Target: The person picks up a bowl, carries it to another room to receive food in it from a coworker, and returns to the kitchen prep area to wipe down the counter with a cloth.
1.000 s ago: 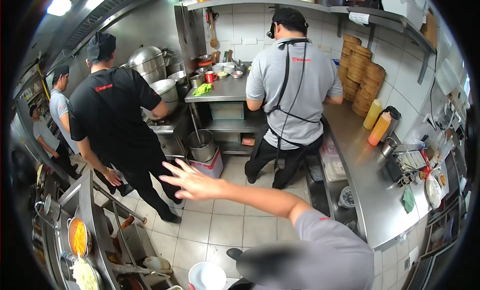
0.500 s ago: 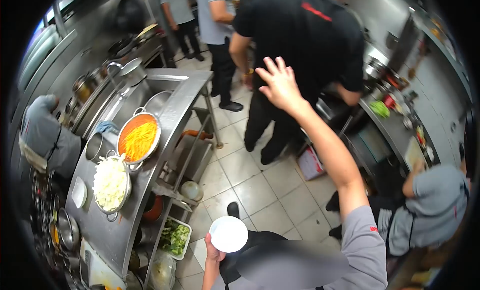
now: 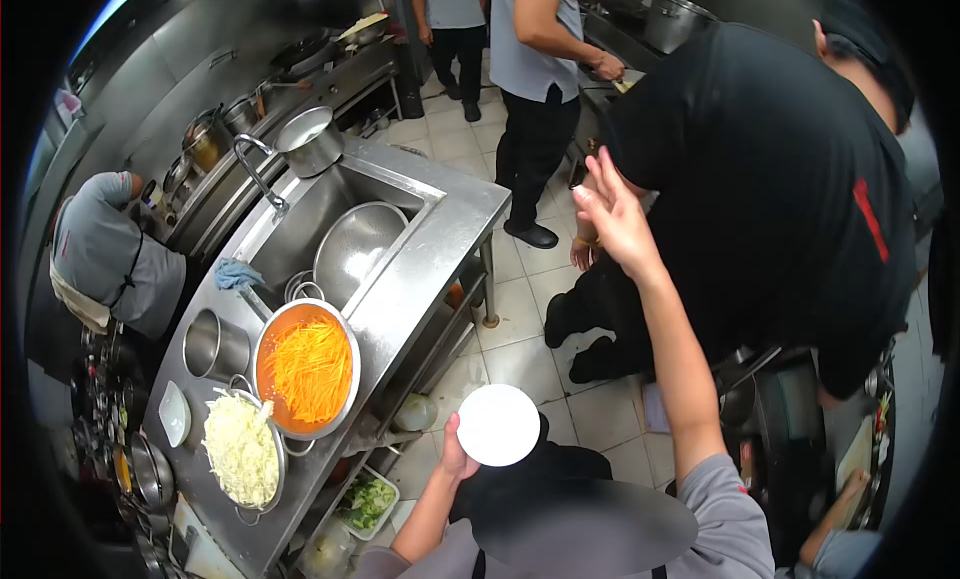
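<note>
My left hand (image 3: 458,450) grips the side of a white bowl (image 3: 498,425) in front of my body, at the lower middle. My right hand (image 3: 618,217) is raised on an outstretched arm, its fingers extended and nothing in it. It is close to a person in black (image 3: 770,209) who bends over at the right. Left of the bowl, a steel counter (image 3: 400,324) bears a colander of orange shreds (image 3: 308,369) and a colander of pale chopped vegetable (image 3: 242,449).
A sink with a faucet (image 3: 262,179), a steel pot (image 3: 310,144) and a large steel bowl (image 3: 362,254) lie at the counter's far end. A person in grey (image 3: 115,249) works at the far left; another (image 3: 540,49) stands ahead. Green vegetables (image 3: 366,503) sit low beside the counter.
The view has swung left, bringing the counter closer. The person in black has bent down near my right hand. My left hand and the white bowl have come further into view.
</note>
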### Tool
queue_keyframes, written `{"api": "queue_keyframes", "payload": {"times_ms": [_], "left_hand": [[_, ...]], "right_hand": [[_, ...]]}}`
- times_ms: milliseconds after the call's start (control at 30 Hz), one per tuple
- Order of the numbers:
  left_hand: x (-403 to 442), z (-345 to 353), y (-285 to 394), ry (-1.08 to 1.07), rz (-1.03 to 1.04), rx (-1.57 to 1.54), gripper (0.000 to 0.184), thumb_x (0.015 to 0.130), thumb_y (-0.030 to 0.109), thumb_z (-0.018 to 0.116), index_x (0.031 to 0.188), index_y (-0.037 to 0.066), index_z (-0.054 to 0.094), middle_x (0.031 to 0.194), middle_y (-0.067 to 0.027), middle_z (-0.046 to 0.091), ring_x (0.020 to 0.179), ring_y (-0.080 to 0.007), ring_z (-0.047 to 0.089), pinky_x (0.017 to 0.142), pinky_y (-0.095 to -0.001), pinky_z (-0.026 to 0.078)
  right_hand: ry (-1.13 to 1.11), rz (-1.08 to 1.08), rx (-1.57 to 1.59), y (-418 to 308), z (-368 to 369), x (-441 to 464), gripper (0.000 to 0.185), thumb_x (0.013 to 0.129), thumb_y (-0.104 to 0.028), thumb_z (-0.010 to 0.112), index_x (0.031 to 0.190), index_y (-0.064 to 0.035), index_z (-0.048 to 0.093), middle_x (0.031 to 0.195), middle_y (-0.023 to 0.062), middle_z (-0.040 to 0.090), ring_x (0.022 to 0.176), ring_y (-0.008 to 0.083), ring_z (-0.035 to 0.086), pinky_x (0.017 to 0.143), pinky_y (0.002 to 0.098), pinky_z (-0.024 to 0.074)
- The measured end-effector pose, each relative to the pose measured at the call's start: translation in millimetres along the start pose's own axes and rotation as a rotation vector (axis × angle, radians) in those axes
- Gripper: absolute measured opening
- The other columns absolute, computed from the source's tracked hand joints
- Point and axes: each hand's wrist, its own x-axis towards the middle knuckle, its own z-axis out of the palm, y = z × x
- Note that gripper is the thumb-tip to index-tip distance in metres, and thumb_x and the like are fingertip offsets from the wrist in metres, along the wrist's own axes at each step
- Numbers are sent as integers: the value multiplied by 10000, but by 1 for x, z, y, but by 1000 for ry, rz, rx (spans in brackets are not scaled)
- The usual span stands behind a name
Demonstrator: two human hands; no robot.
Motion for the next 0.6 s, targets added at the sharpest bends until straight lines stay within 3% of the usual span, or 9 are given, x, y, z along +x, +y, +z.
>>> {"api": "queue_keyframes", "payload": {"times_ms": [33, 67, 100, 200, 233, 400, 433, 500, 600], "left_hand": [[6, 3, -4, 28, 4, -43, 743, 838, 604, 352, 1275, 2, 361, 1225, -144, 479, 1130, -267, 468, 956, -397, 375], [17, 2, 2, -115, 8, -43, 741, 850, 605, 318, 1281, 3, 354, 1235, -142, 472, 1126, -271, 472, 951, -396, 383], [31, 9, 4, -76, 68, -54, 740, 852, 603, 313, 1284, 3, 350, 1240, -142, 469, 1131, -271, 467, 953, -396, 381], [41, 35, 6, 91, 224, -56, 746, 854, 605, 299, 1297, 6, 336, 1257, -140, 454, 1152, -271, 449, 962, -396, 371], [46, 36, 8, 115, 264, -60, 765, 843, 622, 303, 1306, 13, 324, 1268, -138, 442, 1159, -275, 441, 967, -400, 364], [79, 50, 34, 238, 354, -61, 827, 801, 683, 308, 1320, 40, 309, 1285, -127, 428, 1158, -282, 440, 950, -422, 379], [96, 50, 44, 234, 384, -81, 811, 797, 687, 312, 1308, 58, 334, 1273, -119, 442, 1140, -278, 457, 937, -420, 392], [122, 49, 57, 236, 421, -116, 780, 790, 695, 321, 1285, 95, 385, 1250, -103, 470, 1104, -270, 490, 911, -416, 420], [176, 35, 78, 214, 386, -163, 836, 756, 737, 310, 1315, 117, 333, 1280, -115, 436, 1117, -321, 469, 894, -481, 419]], "right_hand": [[23, -16, -1, 6, 7, 4, 785, 852, -189, 564, 1370, 34, 18, 1391, 237, 235, 1127, 222, 472, 888, 279, 399], [30, 42, 75, 11, 9, 4, 765, 865, -182, 547, 1377, 10, 11, 1418, 204, 171, 1126, 206, 472, 866, 281, 416], [37, 61, 151, 11, 9, 16, 746, 879, -175, 529, 1384, -14, 4, 1446, 171, 107, 1126, 189, 473, 844, 284, 433], [109, 57, 231, 22, 4, 31, 681, 881, -182, 527, 1351, 74, 106, 1438, 178, 127, 1143, 214, 470, 859, 303, 436], [189, 41, 225, 24, 4, 33, 613, 885, -186, 519, 1329, 85, 195, 1423, 175, 186, 1150, 217, 464, 868, 306, 432], [410, -85, 133, 45, -7, 65, 531, 898, -174, 492, 1335, 19, 260, 1350, 129, 336, 1056, 177, 497, 857, 283, 420], [443, -91, 133, 54, -9, 74, 489, 903, -154, 478, 1336, -30, 289, 1275, 107, 401, 961, 143, 495, 844, 256, 409], [635, -325, 98, 63, -10, 108, 448, 894, -125, 486, 1313, -54, 343, 1185, 96, 454, 907, 117, 480, 813, 230, 406], [662, -257, -69, 100, -28, 156, 448, 877, -102, 507, 1292, -36, 353, 1189, 101, 452, 938, 155, 468, 783, 253, 413]]}}
